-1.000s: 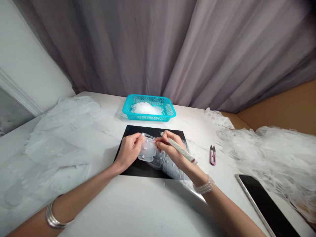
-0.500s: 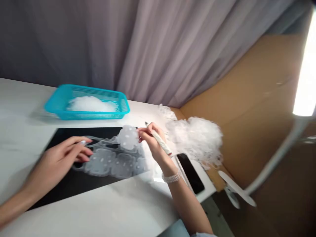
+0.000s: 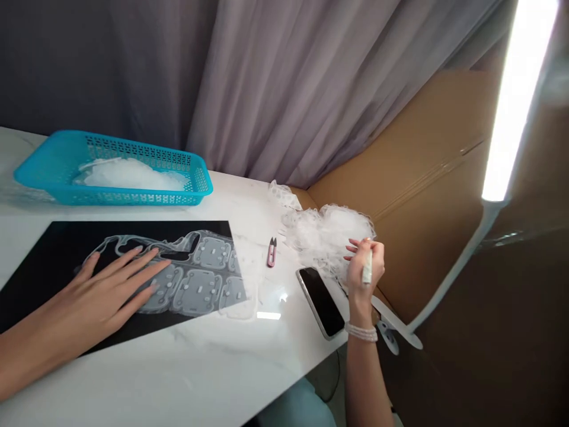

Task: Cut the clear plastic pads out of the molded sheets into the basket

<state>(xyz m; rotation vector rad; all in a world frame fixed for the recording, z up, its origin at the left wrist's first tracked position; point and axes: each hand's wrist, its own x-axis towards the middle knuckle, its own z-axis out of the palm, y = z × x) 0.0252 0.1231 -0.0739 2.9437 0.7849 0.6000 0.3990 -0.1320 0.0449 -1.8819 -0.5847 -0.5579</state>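
My left hand (image 3: 113, 287) lies flat with fingers spread on a sheer white lace piece (image 3: 198, 290), pressing its left part against a black board (image 3: 66, 246). The lace shows rows of scalloped panels with raised dots, and its right end runs off the board onto the white table. Off to the right, my right hand (image 3: 367, 267) is over the edge of a fluffy heap of white lace scraps (image 3: 333, 228). It grips a cream pen-shaped tool (image 3: 367, 268) against the palm, with some fingers extended. Whether those fingertips hold a scrap, I cannot tell.
Pink thread snips (image 3: 271, 254) and a phone (image 3: 323, 302) lie between the board and the heap. Behind the board stands a blue basket (image 3: 133, 194) with white material inside. A lamp (image 3: 448, 284) rises beside a brown cardboard wall (image 3: 444, 196) at the right.
My right hand has moved right, from the lace to the scrap heap. The small panel it held up is no longer seen there. My left hand has flattened onto the lace.
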